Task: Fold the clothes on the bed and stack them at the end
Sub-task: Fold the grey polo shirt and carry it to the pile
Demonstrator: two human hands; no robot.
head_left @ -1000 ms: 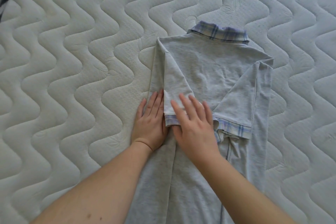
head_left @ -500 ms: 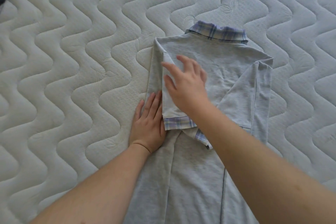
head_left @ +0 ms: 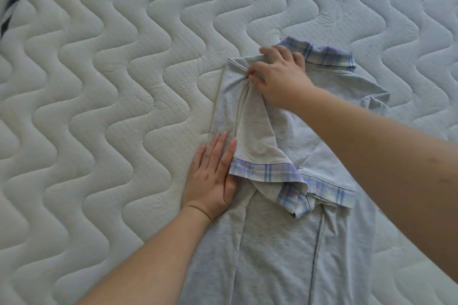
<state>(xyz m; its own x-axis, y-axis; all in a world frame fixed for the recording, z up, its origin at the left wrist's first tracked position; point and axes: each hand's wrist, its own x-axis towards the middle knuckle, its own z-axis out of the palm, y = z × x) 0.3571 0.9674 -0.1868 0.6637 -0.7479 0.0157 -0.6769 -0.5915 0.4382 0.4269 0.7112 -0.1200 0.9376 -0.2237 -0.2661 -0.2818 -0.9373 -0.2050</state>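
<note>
Two hands on shirt (head_left: 277, 242), hem cut off

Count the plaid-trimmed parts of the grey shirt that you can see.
3: plaid collar at the top, left sleeve cuff mid-shirt, right sleeve cuff beside it, partly overlapped.

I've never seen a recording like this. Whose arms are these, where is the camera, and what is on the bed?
No machine here: a person wears a camera on the head, looking down at their own two bare hands. A grey shirt with a plaid collar and plaid cuffs lies on a white quilted mattress, its sleeves folded inward. The left hand lies flat, pressing the shirt's left edge. The right hand pinches the cloth at the shoulder, near the collar.
</note>
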